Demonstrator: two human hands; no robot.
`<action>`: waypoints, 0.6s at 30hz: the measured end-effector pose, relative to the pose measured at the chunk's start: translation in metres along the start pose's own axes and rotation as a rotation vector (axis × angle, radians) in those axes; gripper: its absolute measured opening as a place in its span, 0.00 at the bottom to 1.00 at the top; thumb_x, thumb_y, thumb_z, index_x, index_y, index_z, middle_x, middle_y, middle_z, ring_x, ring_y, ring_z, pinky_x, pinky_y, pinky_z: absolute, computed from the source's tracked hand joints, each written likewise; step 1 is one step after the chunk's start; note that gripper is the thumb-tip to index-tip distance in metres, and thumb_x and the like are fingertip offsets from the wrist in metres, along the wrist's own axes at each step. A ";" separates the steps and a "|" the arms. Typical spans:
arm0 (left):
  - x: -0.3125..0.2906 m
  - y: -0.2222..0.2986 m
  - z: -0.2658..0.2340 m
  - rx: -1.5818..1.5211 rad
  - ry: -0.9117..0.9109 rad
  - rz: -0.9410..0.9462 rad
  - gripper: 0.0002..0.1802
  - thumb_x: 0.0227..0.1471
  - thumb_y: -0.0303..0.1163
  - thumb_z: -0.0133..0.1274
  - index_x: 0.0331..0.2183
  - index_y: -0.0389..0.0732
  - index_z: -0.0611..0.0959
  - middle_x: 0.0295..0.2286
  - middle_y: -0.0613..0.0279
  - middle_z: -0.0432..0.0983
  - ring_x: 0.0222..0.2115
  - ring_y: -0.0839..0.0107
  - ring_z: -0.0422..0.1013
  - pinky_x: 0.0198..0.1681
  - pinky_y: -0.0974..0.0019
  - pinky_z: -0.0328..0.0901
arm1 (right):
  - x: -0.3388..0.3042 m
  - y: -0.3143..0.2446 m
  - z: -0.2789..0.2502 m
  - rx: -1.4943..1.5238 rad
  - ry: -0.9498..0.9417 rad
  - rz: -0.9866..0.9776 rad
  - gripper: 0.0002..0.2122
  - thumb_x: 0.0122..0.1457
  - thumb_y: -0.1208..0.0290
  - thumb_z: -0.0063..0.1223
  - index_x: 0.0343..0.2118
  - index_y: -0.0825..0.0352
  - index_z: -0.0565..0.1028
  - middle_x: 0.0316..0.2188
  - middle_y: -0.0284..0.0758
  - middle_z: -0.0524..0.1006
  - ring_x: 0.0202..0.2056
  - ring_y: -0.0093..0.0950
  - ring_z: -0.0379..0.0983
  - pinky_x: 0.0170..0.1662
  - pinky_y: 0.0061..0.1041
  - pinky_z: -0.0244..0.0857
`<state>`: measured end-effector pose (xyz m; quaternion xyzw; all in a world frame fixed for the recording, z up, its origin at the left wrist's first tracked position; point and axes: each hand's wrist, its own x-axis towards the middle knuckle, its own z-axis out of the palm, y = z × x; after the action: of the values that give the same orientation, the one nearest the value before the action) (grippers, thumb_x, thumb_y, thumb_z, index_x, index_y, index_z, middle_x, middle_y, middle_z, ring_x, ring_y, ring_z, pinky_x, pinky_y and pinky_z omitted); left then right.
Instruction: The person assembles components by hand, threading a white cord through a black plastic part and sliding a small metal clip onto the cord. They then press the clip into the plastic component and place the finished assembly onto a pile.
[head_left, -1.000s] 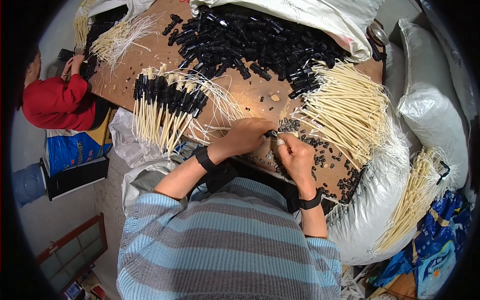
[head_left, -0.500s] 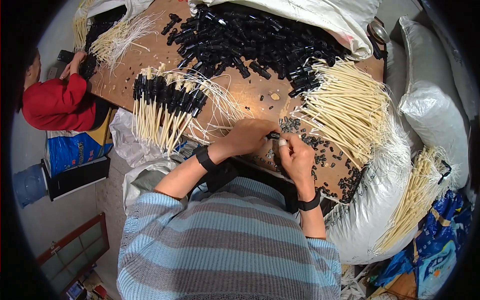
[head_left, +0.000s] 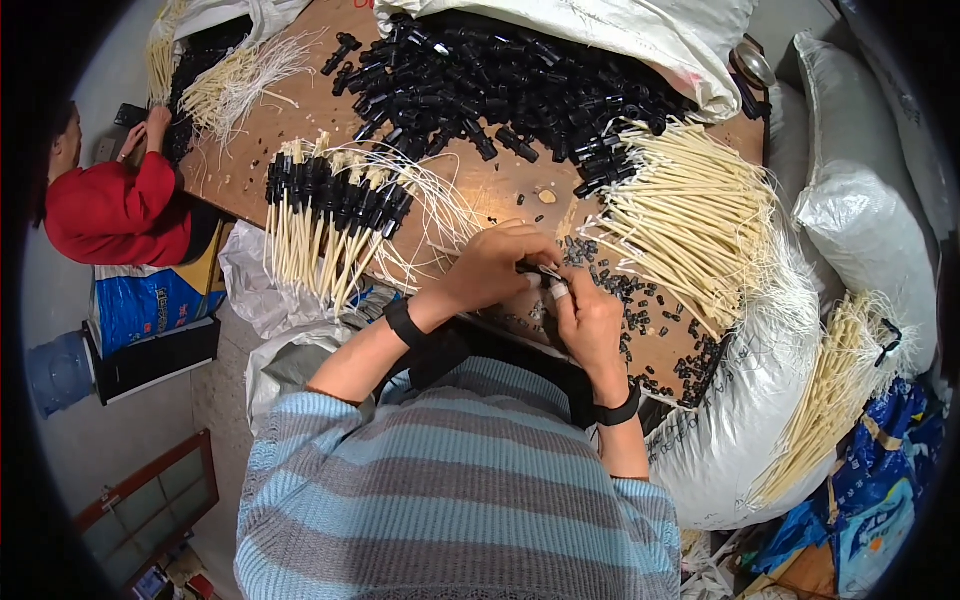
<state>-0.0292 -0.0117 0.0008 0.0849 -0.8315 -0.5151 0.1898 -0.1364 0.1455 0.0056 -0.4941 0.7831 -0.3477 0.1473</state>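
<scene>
My left hand (head_left: 500,262) and my right hand (head_left: 588,315) meet over the table's near edge, fingers pinched around a small black plastic fitting (head_left: 546,272). Much of that fitting is hidden by my fingers. A light wrap covers one right-hand finger. Beside my left hand lies a bundle of cream tubes with black fittings on their ends (head_left: 340,200) and loose white cords (head_left: 445,205). Small dark plastic parts (head_left: 640,300) are scattered just beyond and beside my right hand. Further right rests a thick bundle of cream tubes (head_left: 690,215) with white cords.
A heap of black fittings (head_left: 480,85) spills from a white woven sack (head_left: 600,25) at the back. Stuffed white sacks (head_left: 865,190) crowd the right side, one bearing more cream tubes (head_left: 825,400). At far left a person in red (head_left: 120,205) works at the same table (head_left: 290,105).
My left hand has lifted slightly and its fingers have curled differently around the fitting, which now shows less. My right hand has shifted slightly left.
</scene>
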 end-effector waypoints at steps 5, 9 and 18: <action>-0.006 0.002 0.004 0.025 0.123 0.117 0.13 0.31 0.15 0.56 0.26 0.39 0.82 0.25 0.63 0.76 0.30 0.68 0.73 0.33 0.68 0.67 | -0.001 -0.003 0.007 0.241 0.104 -0.056 0.07 0.56 0.76 0.53 0.37 0.68 0.76 0.22 0.40 0.77 0.21 0.33 0.75 0.26 0.26 0.66; -0.011 -0.004 0.006 -0.040 0.047 0.148 0.13 0.34 0.17 0.57 0.28 0.39 0.81 0.25 0.62 0.75 0.28 0.69 0.72 0.32 0.68 0.67 | -0.004 0.011 0.006 0.303 -0.035 -0.026 0.05 0.56 0.74 0.53 0.35 0.65 0.78 0.17 0.40 0.73 0.17 0.34 0.71 0.23 0.27 0.64; 0.030 -0.073 0.002 0.539 0.291 -0.103 0.17 0.38 0.20 0.55 0.36 0.38 0.79 0.27 0.58 0.75 0.28 0.60 0.71 0.33 0.62 0.66 | -0.007 0.018 0.012 0.373 0.141 0.263 0.05 0.53 0.75 0.54 0.31 0.68 0.79 0.11 0.31 0.65 0.16 0.16 0.60 0.21 0.20 0.56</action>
<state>-0.0615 -0.0536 -0.0576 0.2471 -0.8969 -0.2674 0.2513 -0.1386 0.1515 -0.0158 -0.3266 0.7712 -0.4979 0.2252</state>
